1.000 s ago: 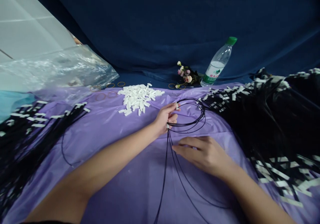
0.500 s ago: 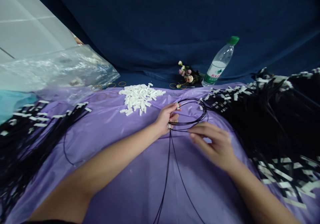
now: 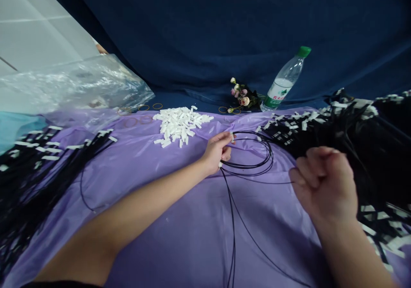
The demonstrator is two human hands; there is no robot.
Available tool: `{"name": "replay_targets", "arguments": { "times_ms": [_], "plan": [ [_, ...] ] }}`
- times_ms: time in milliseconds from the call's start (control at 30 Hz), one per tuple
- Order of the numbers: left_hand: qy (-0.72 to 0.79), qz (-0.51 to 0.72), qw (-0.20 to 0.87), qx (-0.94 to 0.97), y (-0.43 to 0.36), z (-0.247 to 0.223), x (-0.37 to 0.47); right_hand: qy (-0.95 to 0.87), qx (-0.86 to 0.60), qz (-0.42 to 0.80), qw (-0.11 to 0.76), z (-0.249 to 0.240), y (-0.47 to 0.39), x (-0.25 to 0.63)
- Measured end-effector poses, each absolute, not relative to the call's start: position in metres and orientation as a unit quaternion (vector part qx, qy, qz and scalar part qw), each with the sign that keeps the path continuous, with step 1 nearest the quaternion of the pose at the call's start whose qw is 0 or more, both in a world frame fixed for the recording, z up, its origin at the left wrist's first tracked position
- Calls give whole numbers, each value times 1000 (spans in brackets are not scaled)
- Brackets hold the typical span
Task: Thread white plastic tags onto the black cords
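**Coiling the black cord**

My left hand (image 3: 215, 152) pinches the black cord coil (image 3: 253, 153) at its left edge, the fingers closed on it. The coil lies on the purple sheet (image 3: 180, 219) of the table. My right hand (image 3: 324, 187) is a closed fist raised just right of the coil; a thin strand runs toward it.

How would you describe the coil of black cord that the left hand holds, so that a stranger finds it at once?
Start at the purple sheet and find its middle, just right of the pile of white pieces. There the left hand pinches a coil of black cord. Unlike the black bundles at both sides, it is one neat round loop.
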State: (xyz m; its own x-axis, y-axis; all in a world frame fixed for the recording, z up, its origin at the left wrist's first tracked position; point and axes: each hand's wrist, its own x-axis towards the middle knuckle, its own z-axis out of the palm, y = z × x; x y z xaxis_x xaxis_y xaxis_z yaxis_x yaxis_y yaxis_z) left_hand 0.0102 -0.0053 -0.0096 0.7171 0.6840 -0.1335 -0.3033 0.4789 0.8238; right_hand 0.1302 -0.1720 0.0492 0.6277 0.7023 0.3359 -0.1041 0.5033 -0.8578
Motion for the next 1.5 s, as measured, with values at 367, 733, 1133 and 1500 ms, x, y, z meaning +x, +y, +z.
{"name": "replay_targets", "arguments": {
  "times_ms": [367, 733, 1133, 1500],
  "plan": [
    [204, 255, 800, 504, -13, -6, 10, -587, -683, -81, 426, 19, -156, 111],
    [188, 233, 805, 512, -14, -9, 10, -568, -715, -61, 403, 13, -154, 112],
    [183, 228, 795, 531, -14, -11, 11, -553, -733, -47, 395, 13, -154, 111],
    [175, 226, 793, 539, -16, -12, 11, -527, -760, -22, 379, 14, -150, 107]
  ]
}}
